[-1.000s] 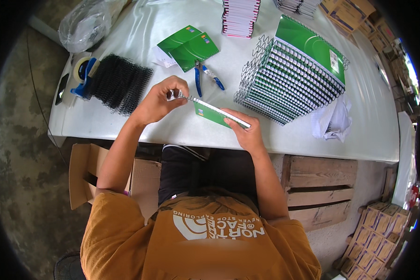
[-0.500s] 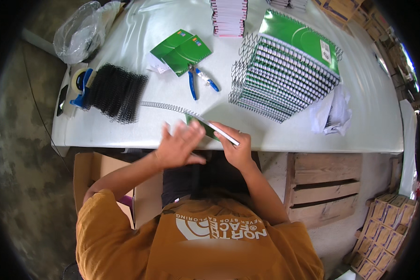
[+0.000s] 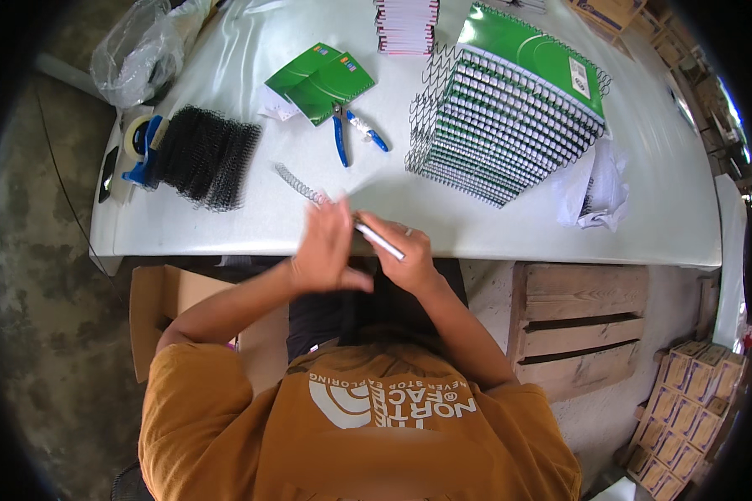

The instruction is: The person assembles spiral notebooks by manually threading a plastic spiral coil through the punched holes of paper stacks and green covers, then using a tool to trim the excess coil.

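Observation:
My right hand (image 3: 407, 253) grips a thin notebook (image 3: 382, 239) edge-on, so its white page edge shows above the front of the table. A loose spiral wire coil (image 3: 295, 180) runs out from the notebook's far end toward the left. My left hand (image 3: 326, 244) is blurred, its fingers stretched out and the thumb apart, beside the notebook where the coil meets it. That hand's fingers hide the joining point. Beyond the hands lie pliers (image 3: 340, 140) with blue handles, one partly wrapped in white. Two green notebooks (image 3: 334, 90) overlap just behind them.
A heap of black spiral coils (image 3: 205, 159) lies left, beside a blue tape dispenser (image 3: 146, 149). A tall stack of green spiral notebooks (image 3: 518, 125) stands right, near a crumpled white bag (image 3: 595, 188). Below are a cardboard box (image 3: 154, 309) and a wooden crate (image 3: 581, 313).
The free length of coil has become shorter, its end now nearer the notebook. My left hand has moved closer to the notebook, fingers turned upright. The view has shifted slightly.

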`<state>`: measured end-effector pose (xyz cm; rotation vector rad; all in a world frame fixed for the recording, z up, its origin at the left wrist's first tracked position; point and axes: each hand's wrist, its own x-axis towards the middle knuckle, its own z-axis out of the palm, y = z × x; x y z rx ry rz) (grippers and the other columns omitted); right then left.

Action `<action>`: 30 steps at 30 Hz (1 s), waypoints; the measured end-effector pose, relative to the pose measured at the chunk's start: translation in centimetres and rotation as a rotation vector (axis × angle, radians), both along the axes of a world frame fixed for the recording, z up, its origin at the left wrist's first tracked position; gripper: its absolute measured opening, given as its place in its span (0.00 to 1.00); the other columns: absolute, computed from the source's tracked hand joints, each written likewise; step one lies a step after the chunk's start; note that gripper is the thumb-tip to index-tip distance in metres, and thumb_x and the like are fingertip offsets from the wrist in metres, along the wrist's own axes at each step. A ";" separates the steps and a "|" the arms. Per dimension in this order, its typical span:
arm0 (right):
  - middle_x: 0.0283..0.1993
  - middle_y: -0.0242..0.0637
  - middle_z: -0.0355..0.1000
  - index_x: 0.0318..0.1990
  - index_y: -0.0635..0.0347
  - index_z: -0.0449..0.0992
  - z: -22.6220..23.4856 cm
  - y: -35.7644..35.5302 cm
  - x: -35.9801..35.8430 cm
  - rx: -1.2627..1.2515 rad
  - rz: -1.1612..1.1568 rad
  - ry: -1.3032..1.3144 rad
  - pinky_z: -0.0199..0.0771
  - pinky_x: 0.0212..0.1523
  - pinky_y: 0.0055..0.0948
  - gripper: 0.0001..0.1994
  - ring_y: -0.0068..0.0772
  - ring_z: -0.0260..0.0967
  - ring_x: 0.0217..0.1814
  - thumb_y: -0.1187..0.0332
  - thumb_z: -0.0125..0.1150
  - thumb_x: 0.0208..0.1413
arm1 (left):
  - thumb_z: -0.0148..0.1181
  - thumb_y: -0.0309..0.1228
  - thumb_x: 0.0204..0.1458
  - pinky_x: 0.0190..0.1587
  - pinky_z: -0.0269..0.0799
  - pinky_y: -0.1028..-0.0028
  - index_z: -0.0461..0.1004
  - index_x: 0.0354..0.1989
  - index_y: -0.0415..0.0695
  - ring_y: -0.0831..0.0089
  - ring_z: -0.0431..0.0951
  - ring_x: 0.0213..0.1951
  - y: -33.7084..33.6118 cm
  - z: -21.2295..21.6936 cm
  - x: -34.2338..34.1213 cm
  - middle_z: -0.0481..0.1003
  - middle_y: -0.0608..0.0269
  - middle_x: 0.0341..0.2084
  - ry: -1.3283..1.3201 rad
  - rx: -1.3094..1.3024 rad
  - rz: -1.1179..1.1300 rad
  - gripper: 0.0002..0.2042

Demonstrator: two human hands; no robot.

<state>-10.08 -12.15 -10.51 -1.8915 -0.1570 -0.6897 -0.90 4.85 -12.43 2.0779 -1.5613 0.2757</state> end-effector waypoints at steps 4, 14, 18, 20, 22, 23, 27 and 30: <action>0.43 0.46 0.74 0.51 0.62 0.70 0.6 -0.1 0.0 -0.117 0.022 -0.060 0.75 0.42 0.34 0.23 0.43 0.73 0.44 0.83 0.54 0.44 | 0.42 0.71 0.40 0.57 0.39 0.37 0.53 0.61 0.33 0.29 0.40 0.61 -0.3 3.4 2.0 0.46 0.22 0.57 -0.459 -0.056 -0.095 0.52; 0.45 0.46 0.73 0.63 0.55 0.56 0.5 0.2 0.7 -0.098 0.052 -0.013 0.74 0.40 0.37 0.33 0.48 0.73 0.42 0.74 0.60 0.47 | 0.40 0.71 0.40 0.57 0.32 0.36 0.53 0.60 0.32 0.33 0.41 0.61 -4.4 7.2 2.9 0.45 0.26 0.59 -0.579 -0.287 0.079 0.51; 0.44 0.44 0.74 0.64 0.54 0.53 0.3 -0.2 1.0 0.179 0.136 0.097 0.74 0.40 0.31 0.34 0.40 0.75 0.42 0.74 0.60 0.48 | 0.51 0.65 0.39 0.56 0.46 0.39 0.50 0.62 0.32 0.38 0.53 0.60 -2.0 -0.2 -2.3 0.53 0.32 0.58 -0.144 -0.068 -0.270 0.51; 0.43 0.43 0.75 0.64 0.54 0.52 0.8 -1.1 1.2 0.316 0.116 0.083 0.73 0.41 0.30 0.34 0.36 0.75 0.41 0.75 0.59 0.49 | 0.57 0.58 0.40 0.58 0.47 0.45 0.54 0.60 0.34 0.43 0.56 0.60 -0.9 0.1 -3.4 0.57 0.40 0.58 -0.047 -0.016 -0.318 0.46; 0.41 0.43 0.75 0.65 0.54 0.50 0.3 -1.4 0.9 0.297 0.109 0.058 0.72 0.42 0.28 0.35 0.34 0.75 0.41 0.76 0.59 0.49 | 0.57 0.53 0.44 0.58 0.49 0.54 0.60 0.58 0.36 0.49 0.59 0.59 -3.2 5.3 -2.7 0.61 0.47 0.56 -0.230 -0.016 -0.061 0.38; 0.40 0.42 0.75 0.65 0.54 0.49 0.2 -1.4 0.9 0.272 0.100 0.067 0.72 0.42 0.28 0.36 0.34 0.75 0.40 0.77 0.59 0.49 | 0.60 0.45 0.45 0.54 0.52 0.58 0.68 0.53 0.42 0.56 0.65 0.53 -4.8 7.7 -2.5 0.65 0.53 0.52 -0.142 -0.059 0.009 0.28; 0.38 0.44 0.75 0.64 0.58 0.48 0.7 -1.5 0.8 0.355 0.117 0.190 0.72 0.42 0.29 0.37 0.37 0.75 0.40 0.78 0.59 0.46 | 0.68 0.30 0.36 0.47 0.54 0.68 0.76 0.41 0.51 0.75 0.72 0.41 -6.5 10.0 -1.8 0.75 0.72 0.38 -0.057 -0.008 -0.007 0.19; 0.39 0.45 0.74 0.64 0.57 0.48 0.4 -1.5 1.2 0.329 0.068 0.185 0.72 0.41 0.30 0.36 0.41 0.75 0.42 0.80 0.56 0.46 | 0.66 0.29 0.39 0.47 0.54 0.67 0.76 0.40 0.49 0.73 0.73 0.41 -6.6 10.9 -1.1 0.76 0.70 0.35 -0.005 0.087 -0.039 0.16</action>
